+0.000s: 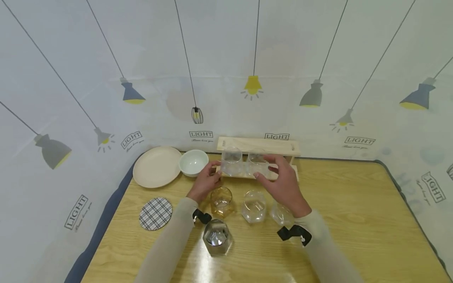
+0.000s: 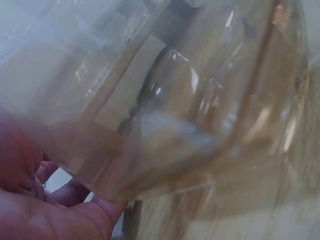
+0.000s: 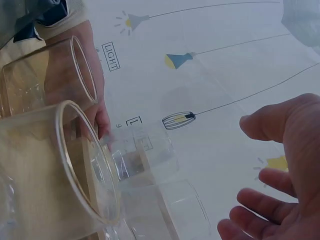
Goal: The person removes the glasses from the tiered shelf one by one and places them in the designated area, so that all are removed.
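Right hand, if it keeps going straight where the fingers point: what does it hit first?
Likely the right clear glass on the wooden rack; the right hand is open just short of it. Depth unclear.

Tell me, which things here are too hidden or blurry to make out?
- Left wrist view: a clear glass against the lens blurs everything; only part of the left hand shows.
- Head view: the right hand covers part of the wooden rack and a clear glass.
- Right wrist view: the frame edges cut off the nearest glasses.

We saw bare wooden desk lying open on our right; three clear faceted glasses and an amber glass blocked the way toward the pale wooden rack.
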Tool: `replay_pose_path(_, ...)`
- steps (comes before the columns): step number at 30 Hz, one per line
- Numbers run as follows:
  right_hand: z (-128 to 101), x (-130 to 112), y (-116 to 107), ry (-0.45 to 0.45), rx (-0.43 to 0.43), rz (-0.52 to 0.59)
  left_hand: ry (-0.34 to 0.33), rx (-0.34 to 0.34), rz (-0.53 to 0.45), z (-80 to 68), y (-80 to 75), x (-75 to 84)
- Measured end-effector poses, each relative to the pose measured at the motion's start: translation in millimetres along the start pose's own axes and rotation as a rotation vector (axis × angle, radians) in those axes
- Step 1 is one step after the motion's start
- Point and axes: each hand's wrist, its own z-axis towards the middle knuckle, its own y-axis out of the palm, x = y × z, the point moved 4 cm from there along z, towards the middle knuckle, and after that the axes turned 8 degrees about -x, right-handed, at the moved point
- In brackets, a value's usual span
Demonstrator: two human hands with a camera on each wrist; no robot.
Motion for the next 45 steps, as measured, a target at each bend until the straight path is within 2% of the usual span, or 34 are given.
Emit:
replay_pose_path(4,14.0,12.3,-7.4,0.093,-0.019,0.014,0.006,-0.002,-0.007,-0.7,0.2,1.2)
replay_pose_path(9,30.1,30.6,-9.1,0.222,-0.095,-0.002,0.004,0.002,-0.004,-0.9,-0.7,2.5)
replay_pose_path(15,40.2,49.3,-4.6,0.310,-0.188,-0.021,-0.023,-0.007,0.007,-1.6,-0.8,0.4)
replay_pose_path(24,43.2,54.5,1.2,0.342,-0.266,-0.007,-0.027,-0.006,0.013,-0.3,-1.1,-2.6)
replay_pose_path(31,44.7,58.2,1.7,0.343,-0.234,-0.004,-0.007,0.002,-0.004,-1.1,-0.9,-0.5)
replay_pose_path(41,43.7,65.1,1.4,0.358,-0.197,0.123,-0.002,-0.003,0.002,-4.0,1.2,3.3)
replay_pose_path(45,42.3,60.6,-2.1,0.356,-0.175,0.121,-0.009,0.000,0.003,-2.9,1.1,3.4)
